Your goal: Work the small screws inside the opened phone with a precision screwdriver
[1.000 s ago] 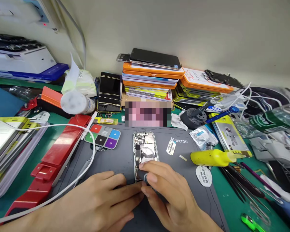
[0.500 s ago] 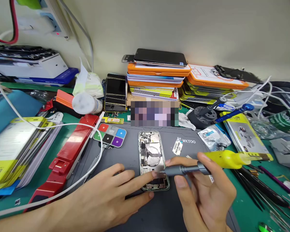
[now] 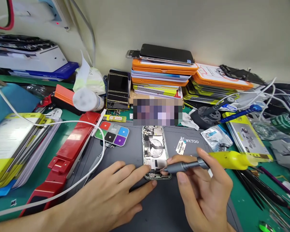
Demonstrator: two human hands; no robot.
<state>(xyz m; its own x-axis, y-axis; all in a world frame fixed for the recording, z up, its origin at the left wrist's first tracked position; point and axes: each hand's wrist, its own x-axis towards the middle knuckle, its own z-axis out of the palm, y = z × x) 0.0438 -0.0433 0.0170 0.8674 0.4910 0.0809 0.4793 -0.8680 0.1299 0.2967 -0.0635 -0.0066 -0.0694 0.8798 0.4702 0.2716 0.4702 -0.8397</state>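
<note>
An opened phone (image 3: 154,146) lies face down and lengthwise on a grey mat (image 3: 125,151), with its back cover off and its metal shields and round coil showing. The right hand (image 3: 205,193) comes in from the right of the phone, its grip closed around a slim grey screwdriver (image 3: 186,166), with the thumb on top of the shaft and the fingers wrapped under it. The screwdriver lies almost level, and its tip meets the near end of the phone, so the phone sits just left of that grip and a little beyond it. The left hand (image 3: 106,199) lies flat on the mat to the left of the phone, its grip wide and holding nothing, with the fingertips touching the phone's near left corner. Just right of the phone a small paper label (image 3: 181,146) lies on the mat. Further right lies a yellow-handled tool (image 3: 232,159), partly behind the right hand. To the left of the phone, near its far end, sits a tray of coloured squares (image 3: 112,135). Left of that, a white cable (image 3: 62,122) loops over a long red case (image 3: 72,145). Beyond the phone's far end a stack of orange boxes (image 3: 161,80) stands against the wall with a dark phone (image 3: 166,53) on top. The green table (image 3: 244,206) shows to the right of the mat.
</note>
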